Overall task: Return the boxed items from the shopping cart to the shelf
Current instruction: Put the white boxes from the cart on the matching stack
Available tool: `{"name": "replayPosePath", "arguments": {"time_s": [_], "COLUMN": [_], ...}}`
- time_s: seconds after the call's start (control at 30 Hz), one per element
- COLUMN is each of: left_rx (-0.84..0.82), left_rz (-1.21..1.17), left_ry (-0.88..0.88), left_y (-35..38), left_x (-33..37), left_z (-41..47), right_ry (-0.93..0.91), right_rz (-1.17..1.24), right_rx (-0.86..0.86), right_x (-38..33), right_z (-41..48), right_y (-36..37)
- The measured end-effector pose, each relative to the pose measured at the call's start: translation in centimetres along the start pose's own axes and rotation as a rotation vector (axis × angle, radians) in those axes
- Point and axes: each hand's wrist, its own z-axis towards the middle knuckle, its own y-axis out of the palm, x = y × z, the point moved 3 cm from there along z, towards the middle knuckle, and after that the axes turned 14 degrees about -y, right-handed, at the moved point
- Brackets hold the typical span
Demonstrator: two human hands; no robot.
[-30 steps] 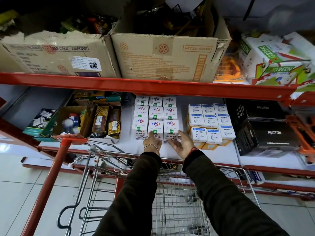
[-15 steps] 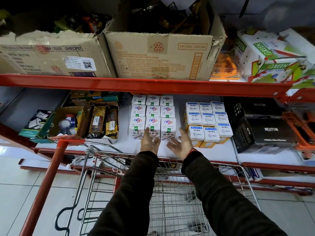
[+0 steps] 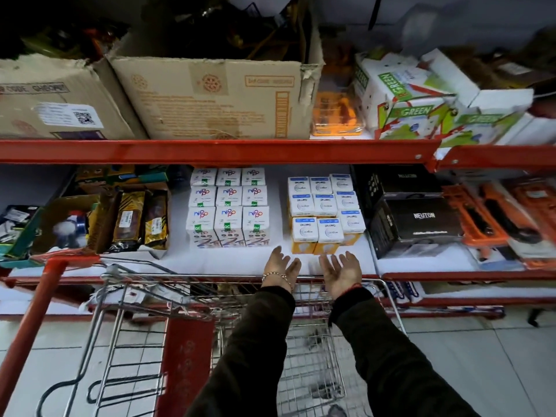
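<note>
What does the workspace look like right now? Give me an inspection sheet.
Surface: white shelf, red front edge.
Job's things: white boxes with green tabs in a three-by-three block; blue-label boxes stacked beside them, apart.
Clutter: cardboard cartons above; black boxes on the right.
Hands: left hand and right hand open, empty, over the shelf edge.
Cables: nothing seen.
Surroundings: wire shopping cart below, tiled floor.

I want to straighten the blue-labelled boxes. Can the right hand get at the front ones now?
Probably yes. The right hand is open, just before the front blue-labelled boxes, with only bare shelf between.
</note>
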Motion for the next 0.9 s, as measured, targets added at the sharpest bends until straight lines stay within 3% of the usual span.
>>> {"name": "replayPosePath", "arguments": {"time_s": [0.23, 0.9], "left_rx": [0.07, 0.117], "left_rz": [0.199, 0.254], "left_ry": [0.092, 0.074], "left_y": [3.1, 4.0], "left_x": [-1.5, -0.9], "left_z": [2.3, 3.5], "right_ry": [0.074, 0.093], "right_rz": [-0.108, -0.138], "right_rx": [-0.1, -0.168], "right_x": [-1.7, -2.6], "right_z": [1.9, 3.4], "right_y": [0.8, 2.1]}}
